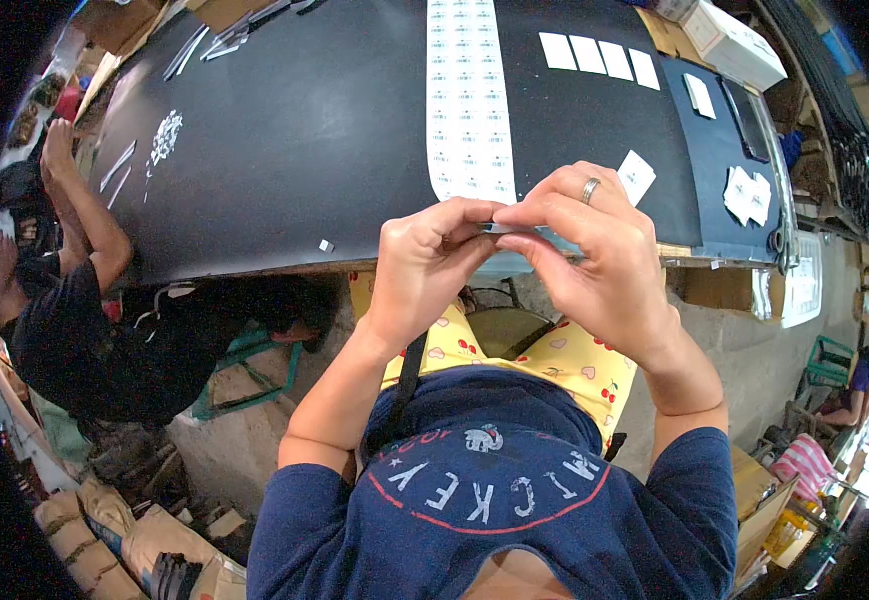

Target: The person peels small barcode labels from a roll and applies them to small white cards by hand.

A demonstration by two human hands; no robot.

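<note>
My left hand (430,255) and my right hand (595,245) meet just over the table's near edge, thumbs and forefingers pinched together. Between their fingertips is a small pale piece (496,228), mostly hidden by the fingers; I cannot tell what it is. Right behind the hands, a long white sheet of printed labels (468,110) runs away across the black tabletop (305,120). A white card (637,176) lies just beyond my right hand. Several more white cards (587,52) stand in a row farther back.
On the right are a phone (746,118), a pile of white cards (748,195) and a white box (733,45). Small white scraps (166,137) and thin strips (118,167) lie at left. Another person (105,340) sits at the left side. Cardboard boxes (170,545) stand behind.
</note>
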